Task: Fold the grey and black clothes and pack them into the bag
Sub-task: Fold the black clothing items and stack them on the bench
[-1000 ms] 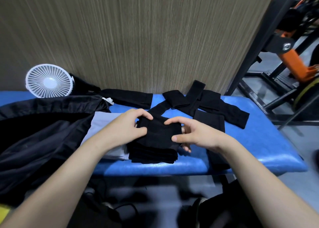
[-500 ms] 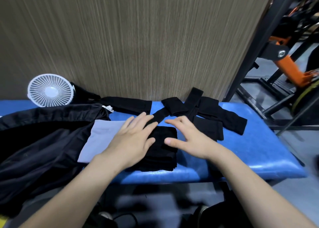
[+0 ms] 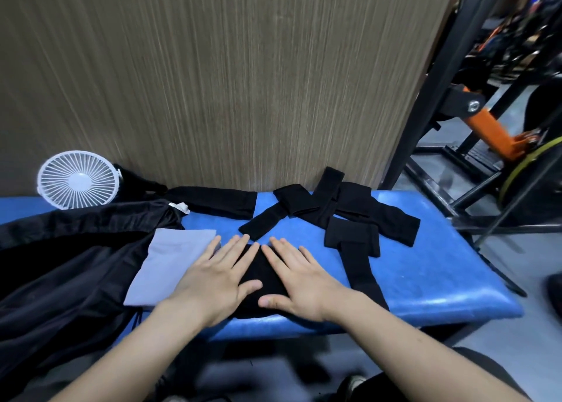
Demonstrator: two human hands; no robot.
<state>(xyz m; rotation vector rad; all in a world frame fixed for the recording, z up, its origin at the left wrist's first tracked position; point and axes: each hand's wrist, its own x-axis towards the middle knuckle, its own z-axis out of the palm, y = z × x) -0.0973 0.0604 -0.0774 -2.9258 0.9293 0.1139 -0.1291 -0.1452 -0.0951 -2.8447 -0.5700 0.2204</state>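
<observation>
A folded black garment (image 3: 258, 275) lies on the blue padded bench (image 3: 425, 267) near its front edge. My left hand (image 3: 217, 275) and my right hand (image 3: 296, 278) both press flat on it, fingers straight and spread. A folded grey cloth (image 3: 170, 260) lies just left of the black garment, partly under my left hand. A large black bag (image 3: 60, 264) spreads over the bench's left side. Several unfolded black pieces (image 3: 337, 210) lie in a loose pile at the back right, one strip (image 3: 360, 267) running towards the front edge.
A white round fan (image 3: 77, 179) stands at the back left against the wood-grain wall. Black and orange gym equipment (image 3: 486, 127) stands to the right of the bench. Dark items lie on the floor below the bench's front edge.
One second ago both hands were pinching and folding the black garment. They have since flattened out and now press down on the folded stack.
</observation>
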